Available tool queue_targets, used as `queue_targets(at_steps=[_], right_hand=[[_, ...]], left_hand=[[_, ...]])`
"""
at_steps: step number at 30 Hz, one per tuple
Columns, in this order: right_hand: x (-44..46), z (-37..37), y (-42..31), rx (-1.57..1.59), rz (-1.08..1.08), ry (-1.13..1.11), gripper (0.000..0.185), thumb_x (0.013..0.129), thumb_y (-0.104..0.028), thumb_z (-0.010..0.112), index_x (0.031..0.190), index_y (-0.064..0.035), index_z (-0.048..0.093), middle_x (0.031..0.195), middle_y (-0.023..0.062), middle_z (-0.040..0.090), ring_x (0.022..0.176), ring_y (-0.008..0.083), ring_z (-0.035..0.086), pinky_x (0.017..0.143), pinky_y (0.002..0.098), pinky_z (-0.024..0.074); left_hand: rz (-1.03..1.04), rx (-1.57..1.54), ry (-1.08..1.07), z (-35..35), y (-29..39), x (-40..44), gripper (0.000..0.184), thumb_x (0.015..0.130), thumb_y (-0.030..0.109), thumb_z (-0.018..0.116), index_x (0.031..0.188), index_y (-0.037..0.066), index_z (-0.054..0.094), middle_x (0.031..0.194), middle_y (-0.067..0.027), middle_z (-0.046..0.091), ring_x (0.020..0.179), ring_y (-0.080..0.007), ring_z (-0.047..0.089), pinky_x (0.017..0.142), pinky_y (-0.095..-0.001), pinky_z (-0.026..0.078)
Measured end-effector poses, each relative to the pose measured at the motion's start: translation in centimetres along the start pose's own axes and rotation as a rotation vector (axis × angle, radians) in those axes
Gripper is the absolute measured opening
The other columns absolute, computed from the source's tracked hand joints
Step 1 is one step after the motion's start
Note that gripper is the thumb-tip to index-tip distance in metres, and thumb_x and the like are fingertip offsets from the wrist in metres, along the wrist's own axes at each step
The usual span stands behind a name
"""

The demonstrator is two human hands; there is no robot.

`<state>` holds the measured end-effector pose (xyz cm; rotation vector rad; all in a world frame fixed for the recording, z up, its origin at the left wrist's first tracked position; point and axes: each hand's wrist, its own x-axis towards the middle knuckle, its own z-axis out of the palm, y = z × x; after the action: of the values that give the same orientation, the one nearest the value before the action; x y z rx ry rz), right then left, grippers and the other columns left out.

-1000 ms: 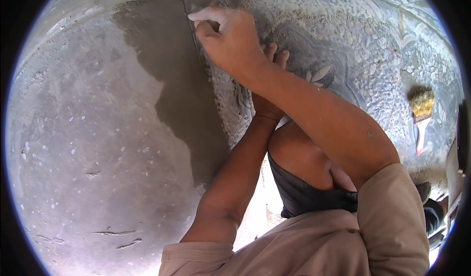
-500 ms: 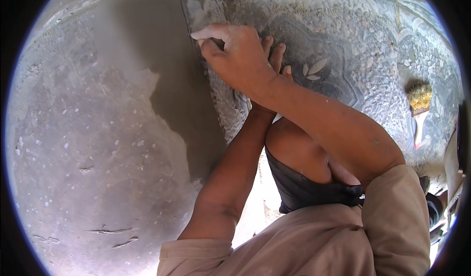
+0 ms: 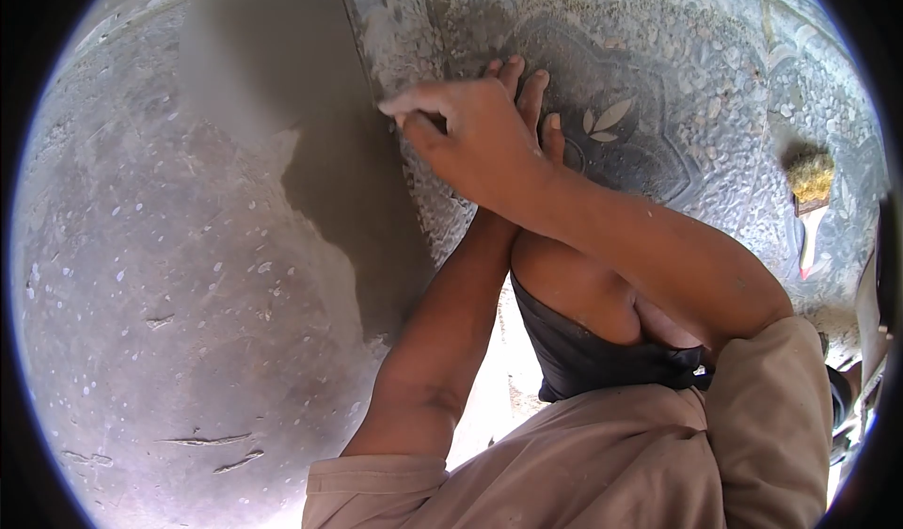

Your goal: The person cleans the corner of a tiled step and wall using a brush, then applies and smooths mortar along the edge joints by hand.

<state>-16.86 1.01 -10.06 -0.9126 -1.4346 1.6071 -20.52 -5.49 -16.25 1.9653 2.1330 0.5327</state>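
Damp patch (image 3: 329,181): probably soft, easily marred; touch lightly at edge. Right hand (image 3: 480,139) curled beside its edge, pinch contents unclear; left hand (image 3: 532,99) splayed, right of patch.

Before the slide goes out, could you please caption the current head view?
Right hand beside a dark patch, crossed over the left hand, brush at far right.

Brush (image 3: 811,189) on relief surface (image 3: 696,78), right of leaf motif (image 3: 611,117); slab (image 3: 169,284) left of relief surface, seam (image 3: 356,35) between.
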Motion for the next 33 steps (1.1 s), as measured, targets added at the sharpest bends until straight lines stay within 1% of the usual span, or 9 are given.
queue_targets(at_steps=[2,6,8,10,16,21,24,30,33], right_hand=[[-1.5,-0.3,0.4,0.025,0.035,-0.133,0.024,0.093,-0.017,0.064,0.11,-0.0099,0.079,0.099,0.0171,0.078,0.099,0.0392,0.074,0.107,0.0443,0.0467],[-0.2,-0.3,1.1,-0.325,-0.126,0.043,0.024,0.092,-0.018,0.064,0.109,-0.0095,0.08,0.094,0.0188,0.077,0.091,0.0363,0.074,0.096,0.0421,0.0526],[2.9,-1.4,-0.8,0.005,0.081,0.01,0.024,0.091,-0.017,0.065,0.109,-0.0087,0.08,0.091,0.0197,0.076,0.08,0.0323,0.074,0.082,0.0397,0.056],[4.2,-0.9,-0.7,-0.021,0.016,0.054,0.025,0.09,-0.016,0.063,0.106,-0.0076,0.08,0.093,0.0207,0.076,0.083,0.0358,0.074,0.084,0.0427,0.0575],[2.4,-0.3,0.0,0.055,0.061,-0.041,0.026,0.088,-0.014,0.062,0.104,-0.0064,0.081,0.096,0.0198,0.077,0.088,0.0397,0.075,0.089,0.0464,0.0582],[-1.2,-0.4,0.5,-0.175,-0.062,-0.079,0.026,0.088,-0.016,0.062,0.104,-0.008,0.081,0.097,0.0197,0.078,0.088,0.0389,0.075,0.087,0.0463,0.059],[1.4,-0.9,-0.3,-0.123,0.012,-0.017,0.027,0.092,-0.017,0.062,0.111,-0.0093,0.08,0.094,0.0188,0.078,0.083,0.0299,0.076,0.085,0.0394,0.0561],[1.8,-0.9,0.3,0.008,0.192,-0.19,0.027,0.091,-0.015,0.063,0.11,-0.0105,0.081,0.091,0.0164,0.078,0.086,0.0312,0.076,0.09,0.0383,0.055],[-1.4,0.3,1.8,-0.307,-0.147,-0.017,0.025,0.088,-0.019,0.064,0.104,-0.0111,0.082,0.091,0.0212,0.077,0.093,0.0426,0.074,0.096,0.0579,0.0532]], left_hand=[[-0.009,-0.003,-0.017,-0.2,0.2,0.0,0.044,0.103,0.025,0.055,0.142,0.006,0.058,0.156,-0.0179,0.047,0.149,-0.041,0.037,0.122,-0.0591,0.028],[-0.072,-0.023,-0.055,0.5,-0.3,-0.3,0.047,0.104,0.03,0.055,0.144,0.007,0.057,0.158,-0.018,0.045,0.151,-0.0404,0.034,0.123,-0.0587,0.025],[-0.08,-0.02,-0.079,0.6,-0.6,-0.1,0.048,0.103,0.03,0.056,0.145,0.007,0.057,0.158,-0.0182,0.045,0.151,-0.0405,0.033,0.123,-0.0586,0.024],[-0.048,0.041,-0.097,0.5,-0.7,-0.1,0.06,0.094,0.028,0.063,0.15,0.01,0.054,0.161,-0.0175,0.042,0.15,-0.0366,0.035,0.126,-0.0508,0.024],[-0.023,0.01,-0.065,0.5,-0.9,0.0,0.061,0.091,0.027,0.063,0.149,0.008,0.055,0.161,-0.0187,0.041,0.15,-0.0389,0.035,0.126,-0.0543,0.022],[-0.026,0.003,-0.005,0.0,0.0,0.2,0.05,0.101,0.033,0.056,0.142,0.006,0.059,0.157,-0.0188,0.047,0.148,-0.0409,0.038,0.121,-0.0588,0.029],[-0.039,-0.006,-0.017,0.7,-0.6,0.1,0.05,0.101,0.034,0.056,0.142,0.006,0.059,0.157,-0.0188,0.047,0.149,-0.0407,0.038,0.122,-0.0585,0.028],[-0.03,-0.025,-0.045,0.5,-0.8,0.1,0.054,0.097,0.03,0.058,0.145,0.007,0.057,0.158,-0.0193,0.044,0.149,-0.0421,0.035,0.124,-0.058,0.024],[-0.029,-0.001,-0.041,0.1,-0.3,-0.2,0.051,0.101,0.033,0.056,0.144,0.006,0.058,0.157,-0.0187,0.046,0.15,-0.0414,0.035,0.123,-0.0587,0.026]])
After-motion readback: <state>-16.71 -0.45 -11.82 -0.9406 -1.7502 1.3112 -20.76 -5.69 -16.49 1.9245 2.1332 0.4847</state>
